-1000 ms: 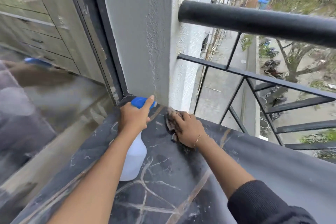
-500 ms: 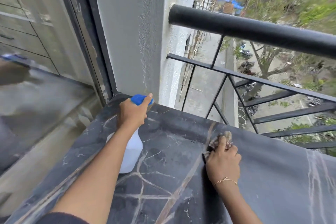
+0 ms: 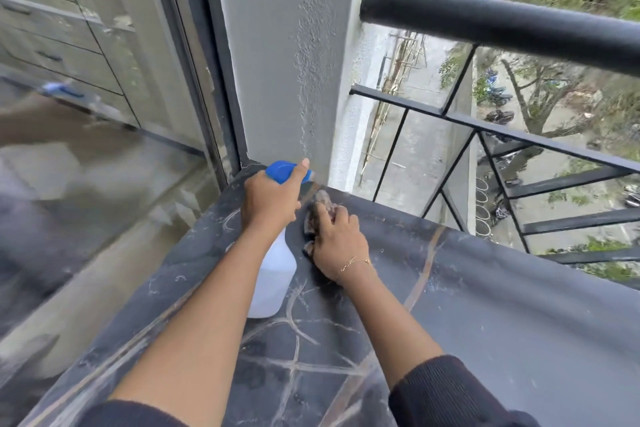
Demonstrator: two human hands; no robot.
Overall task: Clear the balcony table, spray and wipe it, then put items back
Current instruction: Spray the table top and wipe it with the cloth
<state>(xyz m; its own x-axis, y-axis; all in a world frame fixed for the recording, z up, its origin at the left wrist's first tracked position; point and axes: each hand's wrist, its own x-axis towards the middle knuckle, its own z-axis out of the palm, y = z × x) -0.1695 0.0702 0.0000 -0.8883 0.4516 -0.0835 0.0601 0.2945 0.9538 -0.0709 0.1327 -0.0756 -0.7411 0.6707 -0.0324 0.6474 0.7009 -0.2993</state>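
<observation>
dark marble table (image 3: 485, 305): two hands, one spray bottle (image 3: 273, 281), one cloth (image 3: 317, 210).

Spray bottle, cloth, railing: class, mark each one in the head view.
Spray bottle (image 3: 273, 284), head view, on its white body.
Cloth (image 3: 317, 206), head view, on the part beyond the fingers.
Railing (image 3: 502, 22), head view, on the top bar.

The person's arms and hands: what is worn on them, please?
Both forearms are bare, with dark ribbed sleeves pushed up toward the elbows. The right hand has a thin gold chain bracelet at the wrist. The left hand shows no gloves, rings or watch in this view.
</observation>
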